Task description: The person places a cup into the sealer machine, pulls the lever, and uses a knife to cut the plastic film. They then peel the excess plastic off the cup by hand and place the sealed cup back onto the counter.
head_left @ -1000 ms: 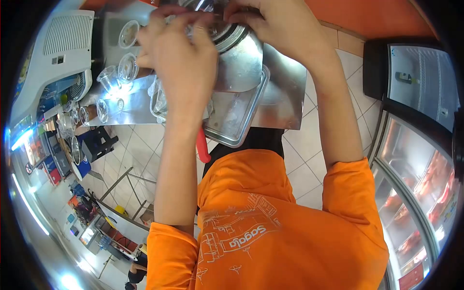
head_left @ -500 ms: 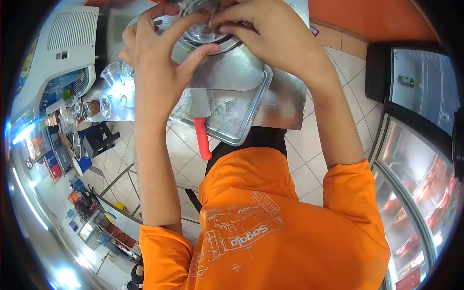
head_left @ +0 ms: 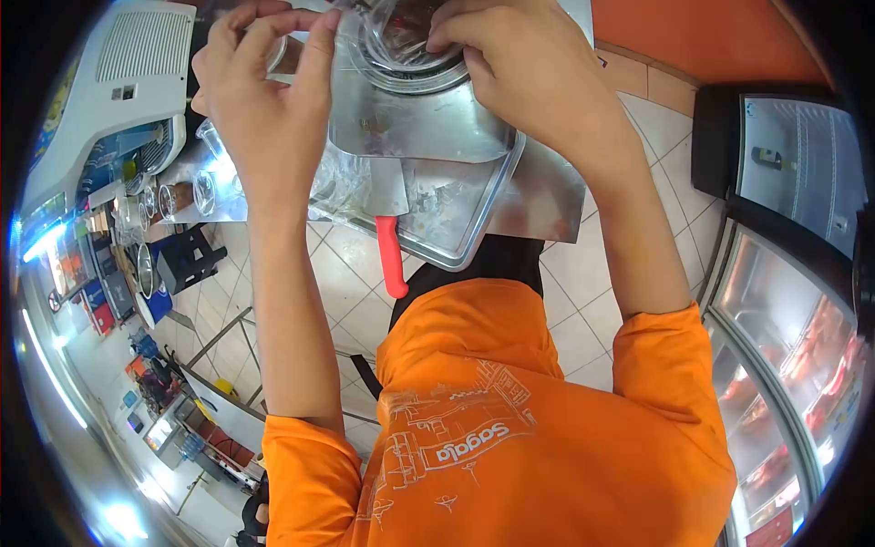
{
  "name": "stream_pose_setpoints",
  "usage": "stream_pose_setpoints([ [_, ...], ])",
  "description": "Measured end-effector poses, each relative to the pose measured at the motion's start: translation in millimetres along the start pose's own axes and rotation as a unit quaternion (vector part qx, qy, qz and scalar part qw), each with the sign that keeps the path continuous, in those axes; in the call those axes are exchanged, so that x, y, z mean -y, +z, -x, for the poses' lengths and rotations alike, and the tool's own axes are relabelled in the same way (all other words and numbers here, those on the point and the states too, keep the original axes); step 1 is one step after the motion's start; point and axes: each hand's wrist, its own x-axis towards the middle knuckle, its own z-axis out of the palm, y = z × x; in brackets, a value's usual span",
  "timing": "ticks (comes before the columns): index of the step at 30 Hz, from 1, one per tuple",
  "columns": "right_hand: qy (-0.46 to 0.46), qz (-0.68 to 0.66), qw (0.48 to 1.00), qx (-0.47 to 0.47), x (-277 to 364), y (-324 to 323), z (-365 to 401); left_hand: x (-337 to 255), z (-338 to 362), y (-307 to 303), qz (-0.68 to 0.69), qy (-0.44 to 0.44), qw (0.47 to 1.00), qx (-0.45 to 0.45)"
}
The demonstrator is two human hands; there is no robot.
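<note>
Clear plastic [head_left: 392,41] lies bunched over a round metal-rimmed dish [head_left: 424,82] at the top of the view. My left hand [head_left: 273,87] is beside it, thumb and index finger pinched on what looks like its left edge. On the right side, my right hand [head_left: 515,64] has its fingers curled onto the same plastic. Beneath the dish is a shiny metal plate [head_left: 419,128], which overlaps a metal tray [head_left: 469,232] with crumpled clear film. A cleaver with a red handle [head_left: 391,255] rests across the tray's near edge, handle toward my body.
Clear plastic cups [head_left: 204,192] stand on the metal counter [head_left: 538,196] at left, near a white machine [head_left: 137,55]. A black stool [head_left: 191,260] is on the tiled floor. Glass-door coolers [head_left: 793,173] line the right side.
My left hand has moved left, away from the dish, and its thumb has closed to the index finger. The right hand stays at the plastic, and more of the dish shows.
</note>
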Motion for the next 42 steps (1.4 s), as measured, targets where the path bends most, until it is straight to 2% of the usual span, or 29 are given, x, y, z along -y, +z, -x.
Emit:
stream_pose_setpoints([
  [2,0.002,0.005,1.0,-0.009,2.5,1.4,-2.2,0.4,-0.1,-1.2,0.053,-0.07,0.996,-0.019],
  [4,0.003,-0.007,1.0,-0.018,6.4,1.7,-6.1,-2.2,-5.9,-3.3,0.087,-0.044,0.995,-0.024],
  [6,0.004,-0.022,1.0,-0.015,12.1,5.0,-11.7,-13.1,-8.1,-9.0,0.139,-0.201,0.969,0.043],
  [7,0.005,-0.037,0.999,-0.01,14.2,6.2,-13.1,-10.4,-9.3,-8.8,0.14,-0.2,0.969,0.043],
  [9,0.019,-0.042,0.999,0.013,14.6,8.1,-15.0,-2.2,-15.1,-7.1,0.268,-0.17,0.942,0.105],
  [10,0.032,-0.047,0.998,0.036,15.2,9.8,-16.5,-2.7,-16.0,-5.7,0.266,-0.169,0.943,0.103],
  [11,0.006,-0.04,0.999,-0.003,14.3,12.9,-10.8,-5.5,-16.1,-3.0,0.29,-0.175,0.937,0.086],
  [12,0.004,-0.041,0.999,-0.003,13.4,14.0,-8.7,-1.7,-14.8,-5.0,0.283,-0.157,0.942,0.089],
  [14,0.035,-0.023,0.999,0.032,11.8,14.6,-5.9,6.1,-12.3,-8.7,0.267,-0.12,0.951,0.096],
  [16,0.048,-0.025,0.998,0.043,10.0,15.8,-7.3,6.8,-6.7,-16.1,0.015,0.015,0.992,0.128],
  [17,0.061,-0.028,0.996,0.054,9.7,16.6,-8.4,7.1,-5.2,-14.5,0.02,0.067,0.99,0.121],
  [18,0.06,-0.028,0.996,0.054,10.5,18.3,-8.7,5.8,-3.9,-13.9,0.019,0.067,0.99,0.121],
  [20,0.04,-0.005,0.999,-0.008,12.3,23.3,-9.1,1.8,-0.6,-12.2,0.016,0.036,0.984,0.174],
  [22,0.027,0.007,1.0,-0.013,10.0,27.3,-10.4,1.9,1.4,-6.2,0.033,0.028,0.985,0.168],
  [24,0.014,0.02,1.0,-0.018,9.4,29.0,-12.2,3.2,2.3,-1.1,0.034,0.075,0.984,0.156],
  [26,0.005,0.002,1.0,-0.012,11.2,26.9,-15.4,-0.1,3.0,0.8,0.047,0.073,0.986,0.14],
  [32,-0.017,0.069,0.997,-0.03,13.3,31.6,-19.1,2.0,7.1,3.3,0.044,0.049,0.987,0.148],
  [34,-0.008,0.073,0.997,-0.02,12.0,32.7,-20.8,-2.3,10.9,3.7,0.072,-0.023,0.988,0.134],
  [36,-0.058,0.092,0.991,-0.076,11.0,35.1,-23.6,-1.8,12.0,4.3,0.069,-0.027,0.989,0.126],
  [37,-0.058,0.091,0.991,-0.075,11.8,35.2,-24.5,-1.2,12.3,4.6,0.066,-0.031,0.99,0.118],
  [39,0.022,0.09,0.996,-0.006,14.0,33.8,-26.1,1.8,12.7,4.8,0.087,-0.05,0.988,0.115],
  [42,-0.014,0.083,0.996,-0.032,15.9,30.6,-22.9,7.7,13.4,8.2,0.112,-0.088,0.985,0.099],
])
